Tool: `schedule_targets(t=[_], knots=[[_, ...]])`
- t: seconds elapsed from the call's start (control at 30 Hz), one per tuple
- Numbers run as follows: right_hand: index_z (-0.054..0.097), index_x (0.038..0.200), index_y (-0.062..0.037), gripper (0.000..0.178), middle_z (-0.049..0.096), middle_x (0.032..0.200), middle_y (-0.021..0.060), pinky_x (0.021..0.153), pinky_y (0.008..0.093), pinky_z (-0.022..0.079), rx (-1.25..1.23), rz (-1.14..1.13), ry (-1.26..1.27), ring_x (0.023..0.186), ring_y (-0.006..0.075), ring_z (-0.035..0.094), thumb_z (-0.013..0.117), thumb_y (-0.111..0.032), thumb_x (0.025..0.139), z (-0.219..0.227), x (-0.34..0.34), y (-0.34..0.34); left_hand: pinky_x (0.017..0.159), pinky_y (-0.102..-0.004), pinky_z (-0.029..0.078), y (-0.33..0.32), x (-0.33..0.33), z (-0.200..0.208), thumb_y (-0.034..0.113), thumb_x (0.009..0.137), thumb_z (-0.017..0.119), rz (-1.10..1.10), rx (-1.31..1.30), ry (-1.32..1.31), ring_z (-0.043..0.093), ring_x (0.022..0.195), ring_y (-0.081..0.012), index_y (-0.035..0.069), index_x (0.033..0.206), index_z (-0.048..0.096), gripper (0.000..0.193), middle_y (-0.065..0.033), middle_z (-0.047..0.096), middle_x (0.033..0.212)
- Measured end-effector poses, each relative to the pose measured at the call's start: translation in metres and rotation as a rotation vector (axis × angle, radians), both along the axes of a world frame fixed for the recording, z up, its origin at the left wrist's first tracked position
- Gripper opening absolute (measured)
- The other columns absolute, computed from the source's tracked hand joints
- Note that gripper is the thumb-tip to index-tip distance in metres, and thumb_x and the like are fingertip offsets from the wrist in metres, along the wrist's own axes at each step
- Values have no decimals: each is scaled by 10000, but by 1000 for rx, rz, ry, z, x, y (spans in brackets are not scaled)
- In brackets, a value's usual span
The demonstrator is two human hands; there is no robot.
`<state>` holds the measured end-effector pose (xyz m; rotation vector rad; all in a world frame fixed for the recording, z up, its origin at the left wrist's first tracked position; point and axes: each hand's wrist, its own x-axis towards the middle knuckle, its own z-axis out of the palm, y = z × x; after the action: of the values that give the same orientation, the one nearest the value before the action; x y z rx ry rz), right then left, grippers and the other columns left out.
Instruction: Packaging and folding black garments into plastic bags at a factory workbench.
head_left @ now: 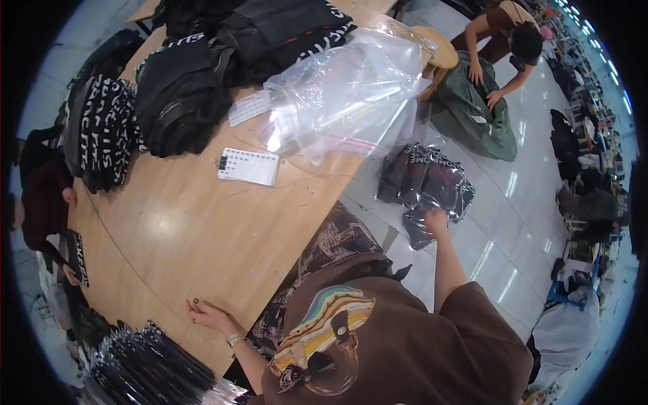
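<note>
While the right hand (436, 220) reaches out past the right edge of the light wooden table (202, 226), its fingers are closed on a dark folded garment in a clear glossy bag (416, 233). That packet lies against a loose cluster of similar bagged black garments with white lettering (426, 177), low over the pale tiled floor (493, 202); whether it is lifted or rests there, I cannot tell. The left hand (208, 317) is empty, fingers loosely spread, at the table's right edge toward the near corner.

Judging by how things lie, the work looks partly done. A long row of dark packets in shiny clear film (152, 361) at the table's near end seems already wrapped, as does the cluster by the right hand. What appears left is at the far end: thick piles of folded black garments (185, 101), with no wrapping that I can make out, beside a heap of clear plastic bags (351, 94) overhanging the right edge. A clipped white printed sheet (248, 167) lies in front of them.

Beyond the far right corner, a co-worker (503, 30) has both hands on a dark green cloth sack (466, 111), its contents hidden.
</note>
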<state>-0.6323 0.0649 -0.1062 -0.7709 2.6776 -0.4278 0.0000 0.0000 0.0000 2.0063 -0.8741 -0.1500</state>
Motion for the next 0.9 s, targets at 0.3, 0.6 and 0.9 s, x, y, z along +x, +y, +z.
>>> schedule_targets(t=[0.3, 0.6, 0.9], knots=[[571, 810, -7, 123, 577, 636, 31, 535, 229, 423, -1059, 9, -105, 561, 106, 538, 576, -129, 827, 122, 26, -233, 906, -364, 407, 7, 3, 12, 130, 886, 457, 12, -34, 4, 465, 1079, -265, -21, 1207, 427, 355, -169, 407, 1206], [617, 786, -15, 128, 613, 624, 62, 552, 250, 454, -1162, 626, -532, 579, 121, 593, 610, -143, 788, 215, 236, -443, 972, -449, 261, -17, -28, 15, 178, 820, 528, -22, 179, -275, 365, 1178, -344, -18, 1127, 476, 368, -201, 443, 1224], [567, 1105, -26, 646, 566, 1145, 204, 886, 430, 432, -230, 432, -511, 1075, 354, 537, 586, -552, 730, 194, 344, -560, 961, -429, 252, -22, -35, 27, 208, 830, 558, 146, 257, -368, 403, 1146, -320, 23, 1076, 519, 311, -178, 487, 1153]])
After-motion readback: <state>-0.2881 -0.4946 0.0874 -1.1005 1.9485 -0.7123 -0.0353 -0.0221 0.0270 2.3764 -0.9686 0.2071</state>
